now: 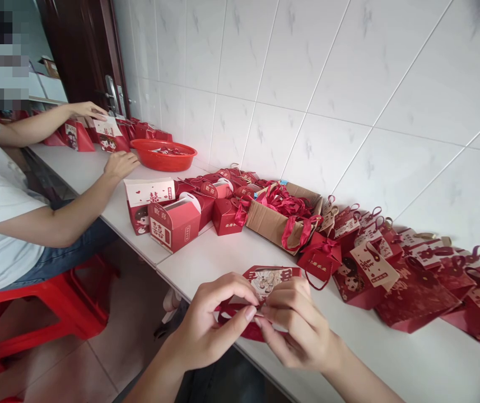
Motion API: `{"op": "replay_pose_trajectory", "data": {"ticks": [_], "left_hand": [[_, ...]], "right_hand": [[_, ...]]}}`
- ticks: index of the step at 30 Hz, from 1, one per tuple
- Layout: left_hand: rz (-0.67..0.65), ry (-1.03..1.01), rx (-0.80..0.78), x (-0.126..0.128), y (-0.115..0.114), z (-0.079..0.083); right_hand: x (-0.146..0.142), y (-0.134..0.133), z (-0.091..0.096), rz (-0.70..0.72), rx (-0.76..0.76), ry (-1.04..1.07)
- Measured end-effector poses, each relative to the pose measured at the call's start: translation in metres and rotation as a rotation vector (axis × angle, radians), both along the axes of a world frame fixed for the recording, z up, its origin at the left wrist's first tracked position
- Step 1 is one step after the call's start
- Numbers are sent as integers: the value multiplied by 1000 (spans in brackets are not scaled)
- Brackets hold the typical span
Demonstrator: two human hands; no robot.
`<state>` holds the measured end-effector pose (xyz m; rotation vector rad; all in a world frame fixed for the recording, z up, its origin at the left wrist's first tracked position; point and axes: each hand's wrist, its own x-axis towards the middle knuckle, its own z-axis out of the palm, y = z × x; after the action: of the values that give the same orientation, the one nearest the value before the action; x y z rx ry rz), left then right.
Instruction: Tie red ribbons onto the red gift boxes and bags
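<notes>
While left hand (206,330) and right hand (296,327) pinch it with narrowed fingers, the red box (271,278) runs near-left to far-right.

A white tiled wall (307,67) backs a long white table (391,358), beside a dark door (84,50), red stool (55,302) and tiled floor (75,375).

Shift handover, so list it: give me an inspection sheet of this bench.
Surface: white table against a tiled wall.
Job's things: flat red gift box, held above the table's front edge.
Clutter: cardboard box of red ribbons; assembled red boxes; flat red boxes on the right; red basin.
Grippers: left hand and right hand both pinch the flat red gift box.
Cables: nothing seen.
Surroundings: seated co-worker on a red stool; dark door.
</notes>
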<state>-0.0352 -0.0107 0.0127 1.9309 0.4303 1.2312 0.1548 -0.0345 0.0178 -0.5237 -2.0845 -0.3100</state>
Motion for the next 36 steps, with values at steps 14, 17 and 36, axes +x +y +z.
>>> {"op": "replay_pose_trajectory", "data": {"ticks": [14,17,36], "left_hand": [[-23,19,79,-1,-1,3],[-48,33,110,-5,2,2],[114,-74,141,3,4,-15]], "right_hand": [[1,1,3,-21,59,-39],[2,1,0,-11,25,-25],[-2,1,0,-22,6,65]]}}
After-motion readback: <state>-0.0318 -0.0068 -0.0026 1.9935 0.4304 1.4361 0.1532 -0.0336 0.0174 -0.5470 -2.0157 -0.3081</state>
